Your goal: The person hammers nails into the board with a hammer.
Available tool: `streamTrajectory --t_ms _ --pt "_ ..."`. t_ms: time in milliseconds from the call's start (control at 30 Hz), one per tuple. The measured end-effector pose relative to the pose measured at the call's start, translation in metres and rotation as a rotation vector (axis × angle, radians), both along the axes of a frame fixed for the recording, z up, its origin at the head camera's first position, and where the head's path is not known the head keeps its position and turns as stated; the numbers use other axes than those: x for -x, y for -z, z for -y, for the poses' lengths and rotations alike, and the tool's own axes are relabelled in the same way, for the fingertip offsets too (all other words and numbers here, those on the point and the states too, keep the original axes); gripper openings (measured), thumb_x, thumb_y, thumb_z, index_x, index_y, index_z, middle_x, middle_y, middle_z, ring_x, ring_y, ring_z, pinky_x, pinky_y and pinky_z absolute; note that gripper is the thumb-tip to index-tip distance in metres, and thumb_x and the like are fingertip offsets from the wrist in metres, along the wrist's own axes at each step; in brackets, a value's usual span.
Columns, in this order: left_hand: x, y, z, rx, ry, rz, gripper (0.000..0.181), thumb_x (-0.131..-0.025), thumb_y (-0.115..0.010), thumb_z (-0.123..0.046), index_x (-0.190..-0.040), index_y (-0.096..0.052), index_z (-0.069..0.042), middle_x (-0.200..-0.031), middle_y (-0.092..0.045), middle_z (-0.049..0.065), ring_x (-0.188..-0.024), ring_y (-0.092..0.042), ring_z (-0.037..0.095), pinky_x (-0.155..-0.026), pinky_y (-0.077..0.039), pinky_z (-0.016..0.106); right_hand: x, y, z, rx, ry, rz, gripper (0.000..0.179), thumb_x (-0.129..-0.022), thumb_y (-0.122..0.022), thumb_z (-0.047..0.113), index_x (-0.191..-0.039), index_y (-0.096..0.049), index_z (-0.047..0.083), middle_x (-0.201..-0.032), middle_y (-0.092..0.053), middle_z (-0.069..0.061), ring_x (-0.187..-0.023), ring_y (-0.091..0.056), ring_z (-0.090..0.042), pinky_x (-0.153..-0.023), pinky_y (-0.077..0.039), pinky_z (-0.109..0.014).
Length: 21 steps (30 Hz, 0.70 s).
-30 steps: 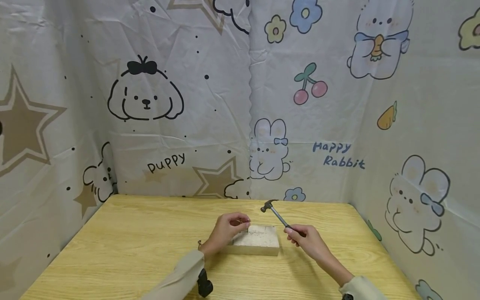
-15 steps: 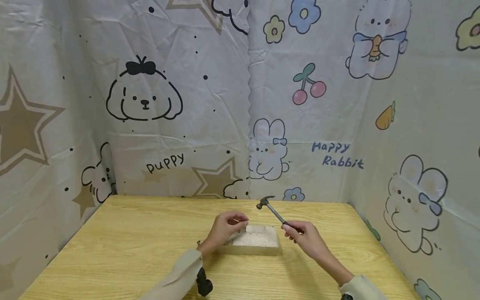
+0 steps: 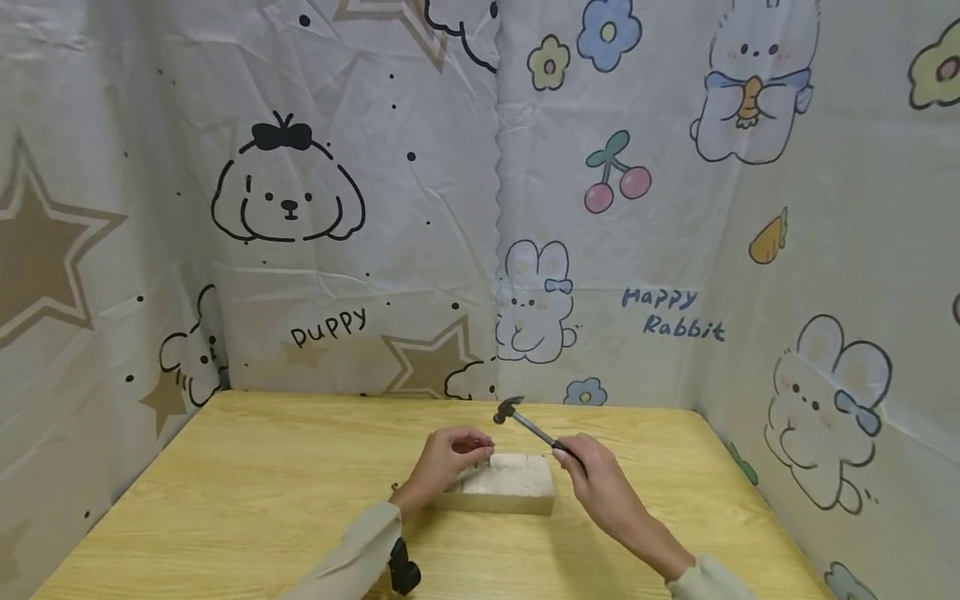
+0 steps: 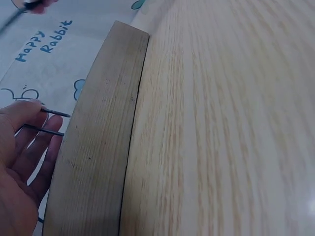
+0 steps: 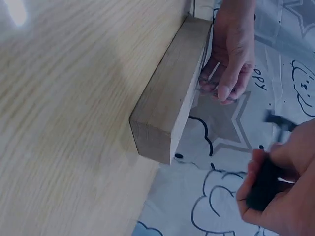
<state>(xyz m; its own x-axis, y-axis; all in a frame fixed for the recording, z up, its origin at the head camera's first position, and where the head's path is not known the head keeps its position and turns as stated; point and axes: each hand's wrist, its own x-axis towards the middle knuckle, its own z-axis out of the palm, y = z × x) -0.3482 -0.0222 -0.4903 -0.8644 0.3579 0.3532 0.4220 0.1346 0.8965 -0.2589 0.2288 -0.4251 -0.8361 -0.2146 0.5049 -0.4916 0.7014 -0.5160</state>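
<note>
A pale wooden block (image 3: 517, 485) lies on the table. My left hand (image 3: 448, 460) is over its left part, with thumb and fingertips pinching a thin nail (image 4: 55, 112) whose lower end meets the block's top. A second nail (image 4: 44, 130) stands beside it, passing close to the fingers. Another nail (image 3: 395, 487) shows left of my left wrist. My right hand (image 3: 602, 483) grips the dark handle of a small claw hammer (image 3: 534, 428). The hammer's head hangs in the air just right of and above my left fingertips, apart from the nail.
The wood-grain table (image 3: 247, 492) extends around the block. Printed cloth (image 3: 360, 250) with cartoon puppies and rabbits stands as a wall behind it and on both sides. A black strap-like piece (image 3: 403, 568) is on the left sleeve.
My right hand has turned and shifted slightly left, bringing the hammer's head leftward, nearer to my left fingertips. The left hand still pinches the nail in nearly the same spot.
</note>
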Motion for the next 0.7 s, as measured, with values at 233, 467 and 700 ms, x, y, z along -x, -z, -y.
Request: streamTrajectory --t_ms 233,467,700 --pt "-0.001 0.005 0.0 -0.003 0.029 0.002 0.018 -0.096 -0.077 -0.012 -0.108 -0.078 0.002 -0.105 -0.079 0.014 -0.091 -0.076 0.017 -0.081 -0.058 0.02 0.003 -0.007 0.004 -0.122 -0.01 -0.222 0.01 -0.1 -0.067 -0.001 -0.097 -0.07 0.008 -0.081 -0.053 0.006 -0.075 -0.043 -0.004 -0.063 -0.042 -0.023" --pt "-0.001 0.004 -0.001 0.001 0.017 -0.015 0.012 -0.095 -0.078 -0.011 -0.103 -0.079 -0.002 -0.102 -0.079 0.013 -0.089 -0.076 0.021 -0.078 -0.057 0.019 0.003 -0.007 0.015 -0.214 -0.006 -0.04 0.008 -0.101 -0.065 0.0 -0.096 -0.07 0.004 -0.082 -0.06 -0.001 -0.075 -0.052 -0.01 -0.063 -0.047 -0.027" --pt "-0.002 0.004 -0.003 0.018 0.007 -0.014 0.012 -0.096 -0.078 -0.012 -0.105 -0.079 -0.004 -0.103 -0.079 0.011 -0.091 -0.075 0.017 -0.079 -0.057 0.018 0.0 -0.011 0.01 -0.116 0.021 -0.263 0.01 -0.099 -0.066 -0.005 -0.098 -0.067 0.004 -0.084 -0.058 0.002 -0.078 -0.051 -0.009 -0.064 -0.049 -0.027"
